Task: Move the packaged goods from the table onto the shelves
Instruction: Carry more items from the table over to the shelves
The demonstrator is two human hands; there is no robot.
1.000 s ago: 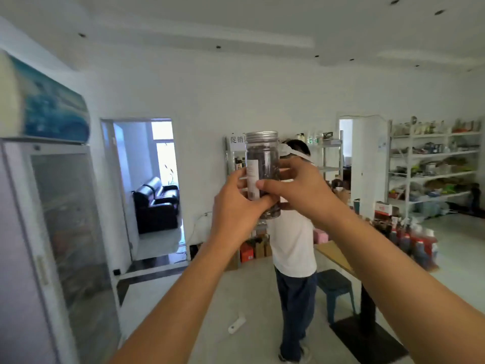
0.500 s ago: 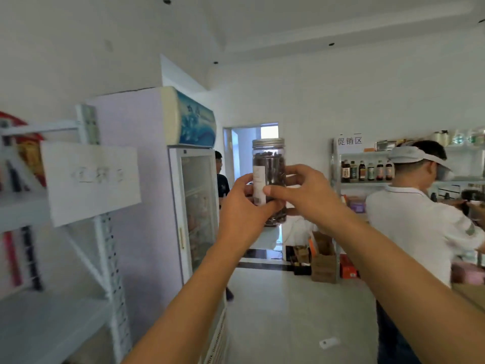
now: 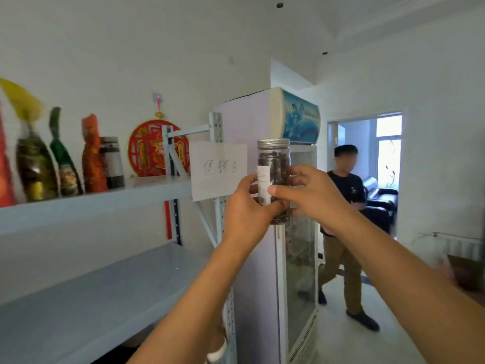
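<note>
A clear jar (image 3: 273, 164) with a silver screw lid and dark contents stands upright in mid-air at head height. My left hand (image 3: 245, 206) grips its lower part from the left, and my right hand (image 3: 312, 195) holds it from the right with the thumb across the white label. The jar's base is hidden by my fingers. The grey metal shelves (image 3: 99, 200) are to the left. On the upper shelf stand several wrapped bottles (image 3: 65, 164) and a similar dark jar (image 3: 112, 164). The lower shelf (image 3: 105, 290) is bare.
A white paper sign (image 3: 217, 170) hangs on the shelf's end post. A glass-door fridge (image 3: 291, 232) stands right beside the shelves. A person in a dark shirt (image 3: 343, 227) walks by the doorway on the right. A red ornament (image 3: 154, 148) hangs on the wall.
My view has swung left, from the room and the table to the grey shelves. Both hands keep the same hold on the jar. The shelf and its bottles are now close on the left.
</note>
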